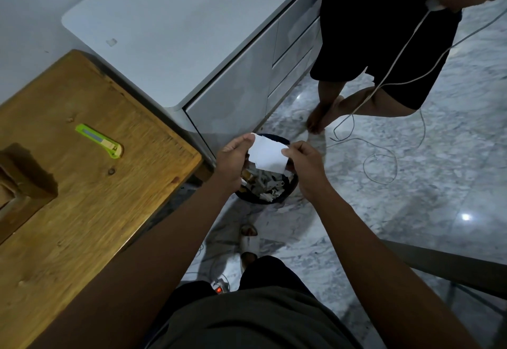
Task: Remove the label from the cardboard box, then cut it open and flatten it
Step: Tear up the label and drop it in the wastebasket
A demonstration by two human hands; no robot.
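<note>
At the centre of the frame we see both hands pinching a white label point(268, 155), held flat between them over a dark waste bin point(288, 192). The left hand point(233, 156) grips the label's upper left corner between thumb and fingers; the right hand point(303, 160) nips its right edge with thumb and forefinger, the other fingers curled in. The label's left edge looks torn and ragged. Below it the bin stands on the marble floor point(411, 184), filled with scraps of white and brown paper.

At the far left edge of the frame we make out the cardboard box point(19, 176), blurred and cut off, resting on the wooden table point(96, 197). A green box cutter point(100, 141) lies on the same table, upper right of the box and apart from it; we cannot tell whether its blade is out.

A white cabinet point(178, 33) fills the upper middle, touching the table's far corner. In the upper right stands another person in black shorts point(384, 33), barefoot, with a white cable point(384, 156) trailing down and looping across the floor. At the bottom centre we see our own dark shorts and a sandalled foot point(248, 241)
</note>
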